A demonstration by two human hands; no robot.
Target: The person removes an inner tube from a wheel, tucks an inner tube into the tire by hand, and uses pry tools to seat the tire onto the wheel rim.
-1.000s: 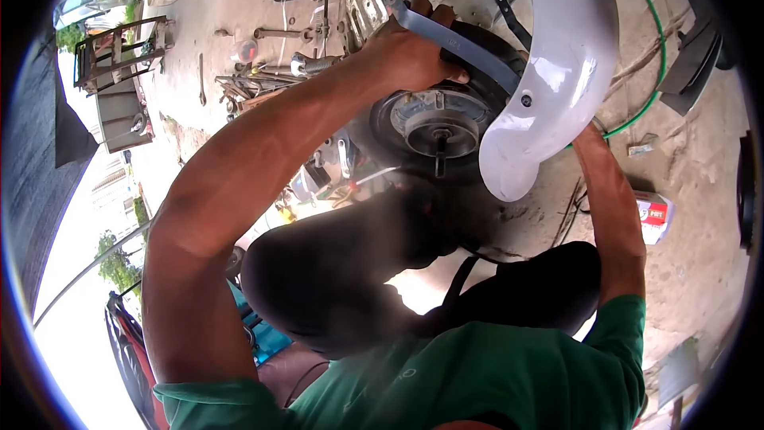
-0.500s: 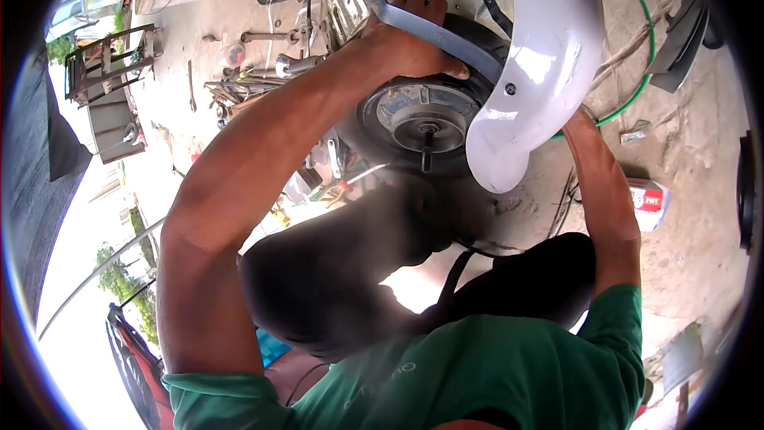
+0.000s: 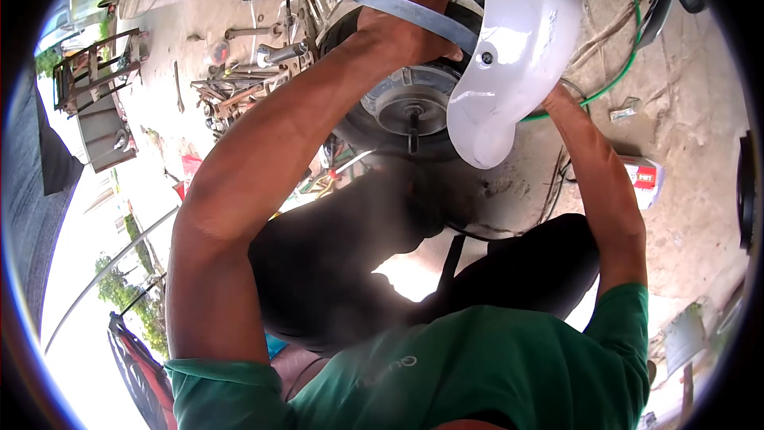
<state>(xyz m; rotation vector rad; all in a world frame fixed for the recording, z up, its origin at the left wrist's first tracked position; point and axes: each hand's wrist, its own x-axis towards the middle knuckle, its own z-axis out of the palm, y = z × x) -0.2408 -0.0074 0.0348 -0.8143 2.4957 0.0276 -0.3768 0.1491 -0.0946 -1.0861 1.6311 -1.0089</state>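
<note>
My left hand (image 3: 406, 30) grips the top of a black tyre (image 3: 342, 30), its fingers over the far side and its thumb nearer me. A grey metal strap (image 3: 414, 12) passes over the back of that hand to a glossy white fender (image 3: 521, 48). The wheel's round hub (image 3: 412, 107) faces me, with a threaded axle (image 3: 413, 137) sticking out. My right forearm (image 3: 593, 159) reaches behind the fender on the right; the fender hides the fingers of that hand.
Wrenches and other metal tools (image 3: 235, 91) lie on the floor at the left. A green hose (image 3: 629, 56) curves past the fender. Beyond my right forearm is a red and white box (image 3: 643, 181). A metal frame (image 3: 99, 72) stands at the far left.
The wheel, fender and both arms have shifted left and slightly up in the view, along with the surroundings. My left hand keeps its place on the tyre.
</note>
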